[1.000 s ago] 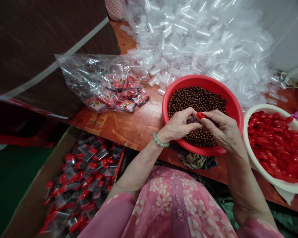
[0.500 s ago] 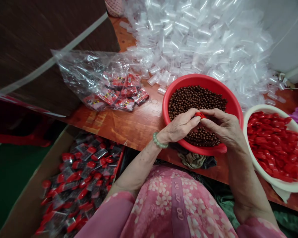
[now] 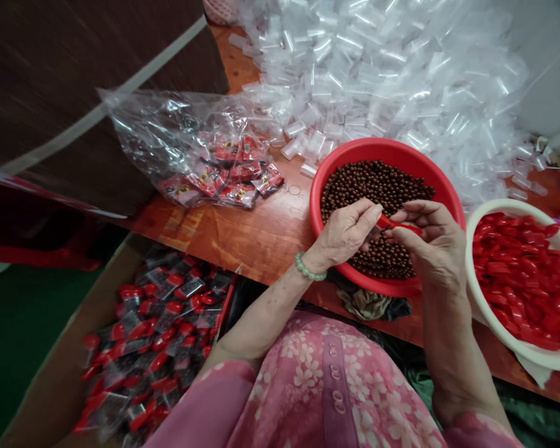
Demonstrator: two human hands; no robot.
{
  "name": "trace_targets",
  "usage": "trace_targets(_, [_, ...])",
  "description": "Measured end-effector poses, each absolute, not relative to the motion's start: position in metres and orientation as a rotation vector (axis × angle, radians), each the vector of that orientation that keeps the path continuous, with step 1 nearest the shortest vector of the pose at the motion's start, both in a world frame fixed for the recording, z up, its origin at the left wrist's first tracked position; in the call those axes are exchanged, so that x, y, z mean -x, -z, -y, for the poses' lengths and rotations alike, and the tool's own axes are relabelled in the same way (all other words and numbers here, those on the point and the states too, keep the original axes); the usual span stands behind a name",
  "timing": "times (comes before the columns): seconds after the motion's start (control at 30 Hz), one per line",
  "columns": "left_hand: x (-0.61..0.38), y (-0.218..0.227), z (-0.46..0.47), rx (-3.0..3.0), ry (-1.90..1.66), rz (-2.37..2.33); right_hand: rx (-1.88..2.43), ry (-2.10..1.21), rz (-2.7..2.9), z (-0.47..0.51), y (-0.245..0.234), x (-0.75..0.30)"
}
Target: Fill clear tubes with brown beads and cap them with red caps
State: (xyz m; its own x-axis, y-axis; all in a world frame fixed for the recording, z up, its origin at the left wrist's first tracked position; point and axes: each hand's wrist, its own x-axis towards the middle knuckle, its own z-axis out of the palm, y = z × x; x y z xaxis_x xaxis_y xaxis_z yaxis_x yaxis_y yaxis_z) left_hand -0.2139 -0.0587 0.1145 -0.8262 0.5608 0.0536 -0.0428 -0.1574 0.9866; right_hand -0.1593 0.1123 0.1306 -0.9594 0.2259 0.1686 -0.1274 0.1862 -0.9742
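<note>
Both hands meet over a red basin (image 3: 443, 186) filled with small dark brown beads (image 3: 378, 183). My left hand (image 3: 348, 233) is curled around a small vial that is mostly hidden by the fingers. My right hand (image 3: 432, 239) pinches a red cap (image 3: 394, 224) against the top of that vial. A green bead bracelet (image 3: 309, 269) circles my left wrist.
A white bowl (image 3: 483, 305) of red caps stands at the right. A heap of clear empty vials (image 3: 392, 81) fills the back of the wooden table (image 3: 242, 233). A plastic bag of red packets (image 3: 214, 162) lies left. A cardboard box (image 3: 154, 336) of capped vials sits below left.
The hands stayed over the red basin. The red cap, earlier seen end on between the fingertips, now shows as a longer red strip in my right fingers. The view shifted slightly.
</note>
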Motion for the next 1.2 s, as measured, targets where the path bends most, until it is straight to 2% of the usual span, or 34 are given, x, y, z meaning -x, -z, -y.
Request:
trace_targets(0.2, [0.212,-0.115,0.061,-0.613,-2.023,-1.719,0.042,-1.497,2.105,-0.101,-0.121,0.16])
trace_targets(0.4, [0.21,-0.113,0.064,-0.551,-2.081,-1.681,-0.348,-0.934,2.43,-0.094,-0.128,0.163])
trace_targets(0.5, [0.209,-0.114,0.064,-0.474,-2.119,-1.675,-0.395,-0.842,2.509,-0.091,-0.136,0.162])
trace_targets(0.7, [0.206,-0.118,0.064,-0.377,-2.159,-1.688,-0.241,-0.94,2.534,-0.081,-0.146,0.161])
trace_targets(0.8, [0.204,-0.117,0.067,-0.386,-2.148,-1.703,-0.156,-1.206,2.517,-0.082,-0.144,0.163])
trace_targets(0.93, [0.206,-0.109,0.068,-0.724,-2.087,-1.756,-0.024,-1.564,2.443,-0.092,-0.134,0.164])
trace_targets(1.2, [0.216,-0.103,0.067,-0.859,-1.859,-1.88,0.101,-1.691,2.209,-0.091,-0.118,0.162])
